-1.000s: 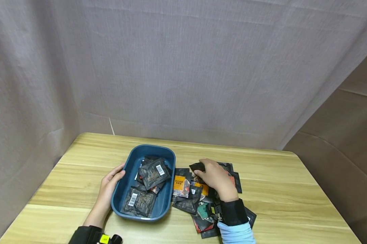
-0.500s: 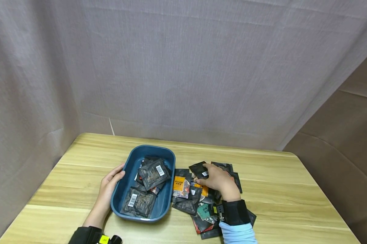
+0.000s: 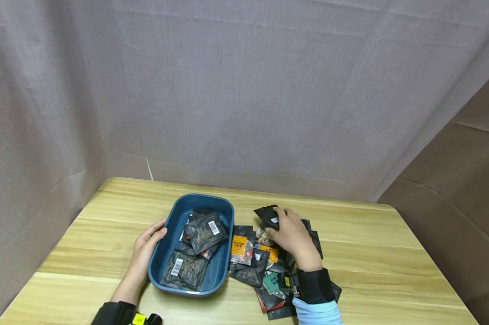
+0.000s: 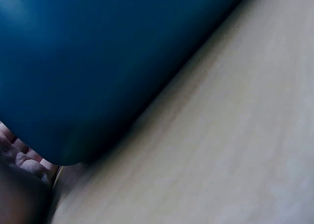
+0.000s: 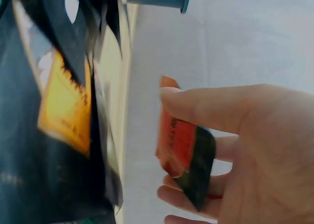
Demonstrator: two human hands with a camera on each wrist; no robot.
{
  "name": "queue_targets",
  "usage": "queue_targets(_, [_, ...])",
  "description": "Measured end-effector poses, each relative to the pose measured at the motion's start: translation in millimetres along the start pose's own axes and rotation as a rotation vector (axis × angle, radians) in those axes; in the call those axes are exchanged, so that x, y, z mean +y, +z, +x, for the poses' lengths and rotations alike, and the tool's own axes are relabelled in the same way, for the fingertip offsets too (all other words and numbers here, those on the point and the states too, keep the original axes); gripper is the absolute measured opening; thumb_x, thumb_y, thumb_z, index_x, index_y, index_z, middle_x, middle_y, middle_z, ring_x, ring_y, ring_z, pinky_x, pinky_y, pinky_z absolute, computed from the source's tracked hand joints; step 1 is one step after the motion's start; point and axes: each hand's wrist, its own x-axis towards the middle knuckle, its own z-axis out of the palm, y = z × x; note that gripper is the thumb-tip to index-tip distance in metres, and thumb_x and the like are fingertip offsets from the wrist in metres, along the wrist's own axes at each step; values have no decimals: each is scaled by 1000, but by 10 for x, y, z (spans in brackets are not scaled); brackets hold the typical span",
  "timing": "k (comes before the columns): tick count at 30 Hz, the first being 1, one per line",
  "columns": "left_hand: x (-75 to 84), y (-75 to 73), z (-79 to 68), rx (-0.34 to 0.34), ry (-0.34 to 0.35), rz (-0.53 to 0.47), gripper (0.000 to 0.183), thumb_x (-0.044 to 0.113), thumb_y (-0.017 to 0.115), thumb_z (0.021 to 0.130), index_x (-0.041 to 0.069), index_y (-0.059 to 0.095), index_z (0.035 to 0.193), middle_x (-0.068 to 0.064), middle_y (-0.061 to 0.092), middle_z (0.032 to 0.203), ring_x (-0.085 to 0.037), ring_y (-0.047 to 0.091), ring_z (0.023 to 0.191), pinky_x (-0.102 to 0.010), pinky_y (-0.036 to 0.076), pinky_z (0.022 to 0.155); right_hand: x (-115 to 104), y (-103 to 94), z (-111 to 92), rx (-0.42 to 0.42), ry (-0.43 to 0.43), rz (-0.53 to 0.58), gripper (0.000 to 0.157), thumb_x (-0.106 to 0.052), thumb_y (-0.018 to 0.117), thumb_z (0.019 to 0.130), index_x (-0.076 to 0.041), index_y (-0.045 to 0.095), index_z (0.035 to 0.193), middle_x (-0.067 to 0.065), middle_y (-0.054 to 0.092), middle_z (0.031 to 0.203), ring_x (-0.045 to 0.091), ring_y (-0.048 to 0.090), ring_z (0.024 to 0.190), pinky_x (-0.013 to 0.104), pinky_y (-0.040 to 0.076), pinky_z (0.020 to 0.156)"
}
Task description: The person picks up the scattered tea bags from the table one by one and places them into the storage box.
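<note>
A blue plastic bin on the table holds several black flat sachets with white barcode labels. My left hand rests against the bin's left outer wall with its fingers extended; in the left wrist view that wall hides most of the hand. My right hand pinches a black sachet between thumb and fingers, slightly above the pile. In the right wrist view this sachet shows a red-orange label. Beneath and around the hand lies the loose pile, including a sachet with an orange label.
A green-labelled sachet and others overlap right of the bin, near my right wrist. The wooden table extends to both sides. A grey cloth curtain hangs behind its back edge.
My right hand first shifted its fingers on the sachet in the pile, then raised it slightly, tilting it up. The left hand and the bin stay in place.
</note>
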Motion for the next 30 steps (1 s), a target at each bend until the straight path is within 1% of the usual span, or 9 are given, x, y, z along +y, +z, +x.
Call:
queue_targets(3, [-4,7,1,7,-1,-5,45,27,55,102,9,53,143,-4,48,148,-1,49,120,-15,43,94,-57,-6,-6,36,-24,33,68,-25,72,92,0,41,148,31,39,145,48,37,132,62,35,104])
queue_targets(7, [-3,0,-3,2,-5,-1,48,29,55,103,7,50,145,-6,45,150,-3,44,125,-14,41,95,-185,-5,-8,66,-70,65,69,-26,70,94,-1,38,149,30,35,148,47,33,136,61,33,107])
queue_targets(8, [-2,-2,-3,2,-7,0,48,29,55,103,8,50,145,-6,44,151,-4,43,126,-13,40,96,-219,-3,-8,74,-85,67,69,-27,71,94,-1,38,149,30,35,149,46,33,136,61,32,108])
queue_targets(10, [-3,-3,0,-1,0,-1,49,29,55,103,6,48,146,-7,44,151,-4,43,126,-14,40,96,-297,-5,-15,91,-118,68,70,-27,71,93,-2,39,149,29,35,149,45,34,137,59,32,109])
queue_targets(15, [-12,1,13,8,11,-18,45,26,56,102,8,53,143,-4,48,148,-4,46,123,-15,42,96,-479,17,-40,134,-196,56,69,-29,72,92,-3,41,148,27,38,148,43,36,136,57,32,109])
queue_targets(19, [-6,-10,12,4,8,-18,44,28,56,102,11,54,142,-3,48,148,-5,44,127,-15,41,97,-610,66,-34,129,-241,50,70,-31,72,92,-6,41,149,25,39,148,41,37,136,56,33,109])
queue_targets(23, [4,-16,7,-5,9,-5,50,28,54,103,5,48,146,-4,45,150,-8,40,131,-14,39,97,-733,131,-12,106,-301,53,70,-33,71,93,-8,40,150,22,40,148,39,38,136,53,33,111])
queue_targets(26, [-3,-14,2,-3,10,0,51,28,54,103,2,46,146,-3,46,148,-7,41,129,-14,39,97,-819,191,7,87,-358,56,70,-34,70,93,-9,39,150,21,40,148,37,38,137,52,32,111])
queue_targets(30, [-29,8,6,12,2,-6,47,27,56,102,7,52,144,-2,49,147,-2,47,122,-15,42,95,-924,257,30,53,-409,53,70,-36,69,94,-10,39,151,19,39,150,35,37,138,51,33,111])
